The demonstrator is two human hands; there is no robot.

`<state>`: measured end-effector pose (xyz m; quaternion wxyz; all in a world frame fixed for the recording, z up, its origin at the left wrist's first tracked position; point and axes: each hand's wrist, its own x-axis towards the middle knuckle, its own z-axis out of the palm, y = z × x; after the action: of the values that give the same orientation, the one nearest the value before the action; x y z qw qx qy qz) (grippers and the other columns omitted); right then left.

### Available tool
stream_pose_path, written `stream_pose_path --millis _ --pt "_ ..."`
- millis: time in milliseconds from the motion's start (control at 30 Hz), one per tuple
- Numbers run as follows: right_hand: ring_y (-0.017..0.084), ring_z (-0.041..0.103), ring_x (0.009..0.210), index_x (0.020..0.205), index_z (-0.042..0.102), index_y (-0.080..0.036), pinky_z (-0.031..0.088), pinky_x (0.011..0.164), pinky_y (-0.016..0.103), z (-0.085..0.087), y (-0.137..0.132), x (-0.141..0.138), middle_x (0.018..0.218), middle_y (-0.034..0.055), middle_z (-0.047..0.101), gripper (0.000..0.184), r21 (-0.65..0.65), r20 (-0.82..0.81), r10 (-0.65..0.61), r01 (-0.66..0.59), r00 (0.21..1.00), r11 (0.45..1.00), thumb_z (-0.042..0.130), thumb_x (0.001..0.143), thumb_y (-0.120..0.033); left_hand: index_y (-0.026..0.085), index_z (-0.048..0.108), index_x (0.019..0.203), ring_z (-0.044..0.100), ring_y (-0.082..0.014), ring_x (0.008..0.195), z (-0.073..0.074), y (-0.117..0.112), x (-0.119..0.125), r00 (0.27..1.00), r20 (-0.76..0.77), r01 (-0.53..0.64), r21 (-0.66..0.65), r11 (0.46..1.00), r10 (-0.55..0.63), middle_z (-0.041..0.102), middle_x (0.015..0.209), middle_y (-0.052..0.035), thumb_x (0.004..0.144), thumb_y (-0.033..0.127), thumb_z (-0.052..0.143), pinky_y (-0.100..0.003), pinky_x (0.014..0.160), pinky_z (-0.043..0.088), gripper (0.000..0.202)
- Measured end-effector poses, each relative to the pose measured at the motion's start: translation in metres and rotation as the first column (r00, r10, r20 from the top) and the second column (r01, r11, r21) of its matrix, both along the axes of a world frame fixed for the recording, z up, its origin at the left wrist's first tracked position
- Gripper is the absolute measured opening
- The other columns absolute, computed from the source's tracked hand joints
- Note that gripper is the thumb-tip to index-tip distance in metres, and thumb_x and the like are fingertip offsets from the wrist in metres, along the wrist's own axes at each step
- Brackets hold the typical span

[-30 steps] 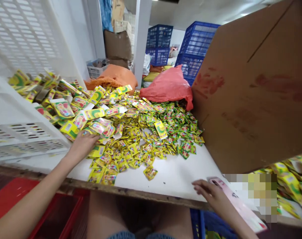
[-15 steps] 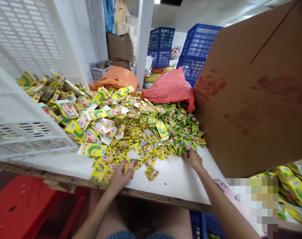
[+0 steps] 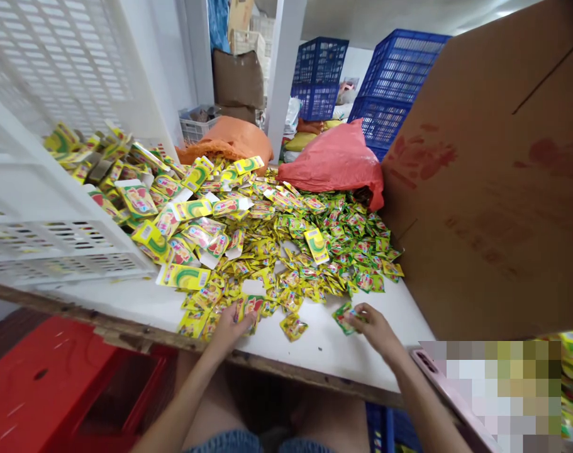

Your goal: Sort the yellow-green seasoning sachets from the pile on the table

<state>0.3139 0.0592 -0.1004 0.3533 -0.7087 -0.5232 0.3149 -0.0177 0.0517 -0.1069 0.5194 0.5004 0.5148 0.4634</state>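
My left hand (image 3: 233,328) is closed around a small yellow and red carton (image 3: 249,306) whose white flap stands up at the far end. Between the fingers of my right hand (image 3: 373,324) is a small green sachet (image 3: 343,317), held just over the white tabletop (image 3: 326,346). A single yellow sachet (image 3: 294,327) lies between the two hands. Beyond them spreads a heap of yellow sachets (image 3: 258,255), with green sachets (image 3: 347,233) on its right side. Flattish yellow cartons (image 3: 185,277) are piled on the left.
A white plastic crate (image 3: 73,195) lies tipped at the left, spilling cartons. Orange (image 3: 234,139) and red sacks (image 3: 333,160) lie behind the heap. A large cardboard box (image 3: 484,189) walls off the right. A pink phone (image 3: 437,377) rests near my right forearm; a red stool (image 3: 45,384) stands below left.
My right hand has drawn back from the green sachets toward me, bringing a green sachet with it. My left hand keeps the carton in nearly the same place. The view has shifted slightly.
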Motion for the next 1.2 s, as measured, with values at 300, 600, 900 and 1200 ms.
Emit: stream_pose_path --millis 300,600,900,1200 --pt "0.022 0.056 0.065 0.066 0.049 -0.021 0.037 0.058 0.029 -0.027 -0.022 -0.128 0.062 0.0022 0.058 0.021 0.044 0.060 -0.029 0.026 0.998 0.999 0.062 0.064 -0.038 0.011 0.060 0.084 0.057 -0.0164 0.071 0.004 -0.006 0.026 0.966 0.057 0.256 -0.077 0.964 -0.252 0.064 0.078 -0.0044 0.069 0.031 0.060 -0.024 0.064 0.043 0.026" --pt "0.023 0.059 0.074 0.078 0.058 -0.018 0.037 0.062 0.029 -0.023 0.000 -0.115 0.073 0.0062 0.063 0.017 -0.125 0.319 0.115 -0.079 0.941 0.989 0.059 0.065 -0.028 0.012 0.060 0.088 0.055 -0.0168 0.073 -0.015 0.002 0.046 0.936 -0.106 0.331 -0.056 0.942 -0.335 0.063 0.080 -0.0035 0.071 0.026 0.054 -0.025 0.066 0.042 0.023" --pt "0.016 0.056 0.057 0.097 0.047 -0.020 0.043 0.047 0.025 0.000 -0.019 -0.100 0.074 0.0018 0.062 0.026 0.069 -0.067 0.119 -0.114 0.991 0.991 0.049 0.077 -0.036 0.013 0.054 0.087 0.056 -0.0126 0.057 0.004 -0.004 0.040 0.915 0.219 0.374 -0.154 0.914 -0.338 0.063 0.075 -0.0047 0.068 0.035 0.062 -0.026 0.058 0.044 0.030" --pt "0.019 0.057 0.082 0.099 0.054 -0.020 0.047 0.072 0.030 0.033 -0.015 -0.129 0.092 0.0055 0.061 0.021 0.405 0.017 0.251 -0.236 0.968 0.883 0.049 0.081 -0.029 0.012 0.055 0.076 0.047 -0.0087 0.052 0.005 -0.008 0.040 0.861 0.243 0.479 -0.094 0.873 -0.446 0.052 0.062 0.0022 0.064 0.038 0.066 -0.022 0.053 0.040 0.030"
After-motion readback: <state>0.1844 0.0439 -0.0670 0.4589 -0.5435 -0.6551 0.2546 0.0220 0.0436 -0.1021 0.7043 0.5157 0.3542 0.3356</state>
